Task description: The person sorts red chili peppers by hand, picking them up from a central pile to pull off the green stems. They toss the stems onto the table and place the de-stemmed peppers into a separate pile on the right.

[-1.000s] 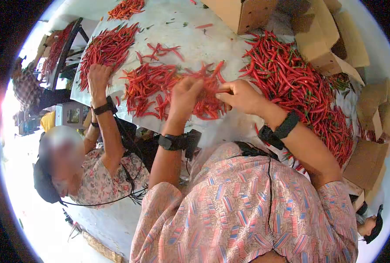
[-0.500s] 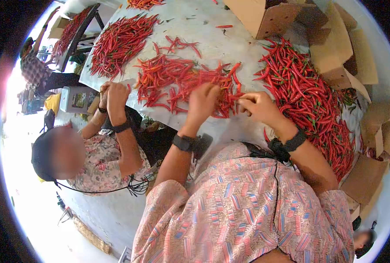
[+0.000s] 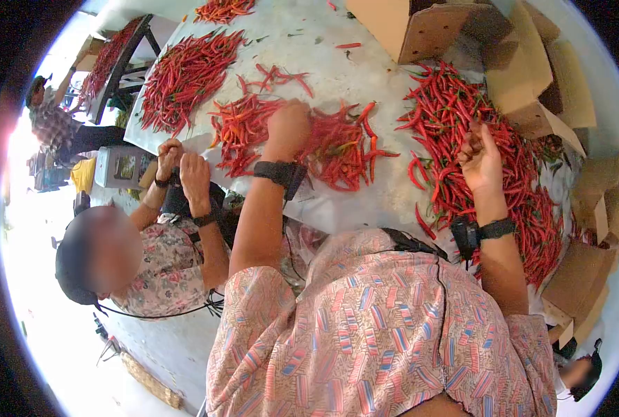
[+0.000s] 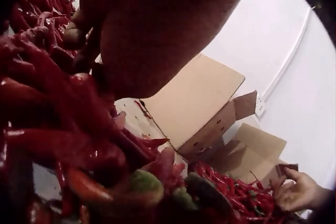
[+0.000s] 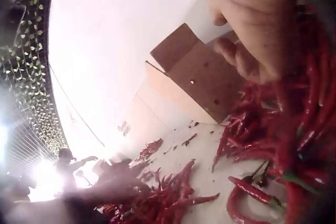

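My left hand (image 3: pixel 288 132) is over the middle pile of red chillies (image 3: pixel 344 156), back of the hand up. In the left wrist view its fingertips (image 4: pixel 75 36) reach down among chillies, and what they hold, if anything, I cannot tell. My right hand (image 3: pixel 482 165) is over the large right pile of chillies (image 3: pixel 455 118), several with green stems. Its index finger points away from me and the other fingers bend loosely, with no chilli visible in them. In the right wrist view the right hand (image 5: pixel 257 29) hangs close above that pile.
Open cardboard boxes (image 3: pixel 435 31) stand at the back right. More chilli piles (image 3: pixel 191 76) lie at the far left. A single chilli (image 3: pixel 348 46) lies on the pale tabletop (image 3: pixel 323 73). Another person (image 3: pixel 195 181) sits at my left, hands at the table edge.
My hands were close together at the middle pile. The right hand has moved right, over the large pile, and turned; the left has moved left and away from me.
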`<state>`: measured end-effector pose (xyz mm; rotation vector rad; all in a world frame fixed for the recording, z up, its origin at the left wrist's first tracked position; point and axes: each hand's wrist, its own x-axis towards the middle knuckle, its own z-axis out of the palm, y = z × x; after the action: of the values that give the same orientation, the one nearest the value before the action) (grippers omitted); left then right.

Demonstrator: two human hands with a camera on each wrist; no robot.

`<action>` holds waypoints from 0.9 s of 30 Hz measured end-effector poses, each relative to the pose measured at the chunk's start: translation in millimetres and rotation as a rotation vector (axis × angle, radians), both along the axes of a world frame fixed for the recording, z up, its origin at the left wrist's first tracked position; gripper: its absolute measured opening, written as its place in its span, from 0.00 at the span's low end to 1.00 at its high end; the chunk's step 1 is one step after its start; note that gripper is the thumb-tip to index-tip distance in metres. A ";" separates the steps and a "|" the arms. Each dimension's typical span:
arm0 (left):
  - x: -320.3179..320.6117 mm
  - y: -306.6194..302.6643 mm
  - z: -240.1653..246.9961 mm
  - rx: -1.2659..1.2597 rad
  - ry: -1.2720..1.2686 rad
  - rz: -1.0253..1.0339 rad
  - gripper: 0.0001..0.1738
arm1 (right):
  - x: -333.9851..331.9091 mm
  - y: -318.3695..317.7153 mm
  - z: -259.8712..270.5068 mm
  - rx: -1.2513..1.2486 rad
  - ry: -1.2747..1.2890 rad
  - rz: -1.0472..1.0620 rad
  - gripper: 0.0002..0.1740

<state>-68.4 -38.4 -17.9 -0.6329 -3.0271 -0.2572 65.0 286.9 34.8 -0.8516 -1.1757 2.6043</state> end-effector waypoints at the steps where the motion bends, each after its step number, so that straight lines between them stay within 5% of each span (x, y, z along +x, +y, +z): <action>1: -1.0 -0.8 -1.0 -0.062 -0.010 -0.030 0.09 | -0.4 -2.2 -2.8 -0.002 -0.001 -0.001 0.16; 5: 5.4 0.7 6.6 -0.077 -0.088 0.068 0.09 | -4.2 -22.1 -5.3 0.059 -0.080 0.022 0.12; 11: 26.9 -10.6 12.1 0.065 -0.171 0.086 0.10 | -7.9 -64.6 -3.2 0.467 -0.075 0.484 0.10; 13: 45.4 -4.7 26.1 0.415 -0.192 0.095 0.12 | -15.2 -73.0 -12.9 0.573 -0.027 0.574 0.11; 15: 61.6 4.7 35.7 0.498 -0.236 0.054 0.12 | -21.3 -87.2 -11.7 0.594 -0.025 0.748 0.11; 20: 90.5 24.6 34.7 0.792 -0.311 -0.107 0.10 | -28.8 -107.7 0.2 0.507 -0.011 0.766 0.11; 27: 96.7 40.1 22.8 0.816 -0.473 -0.117 0.08 | -25.8 -104.7 -14.8 0.569 0.012 0.744 0.09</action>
<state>28.4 1.7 4.8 -0.7204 -2.8383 -1.7304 39.2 182.2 20.0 -0.3028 -2.4255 2.4554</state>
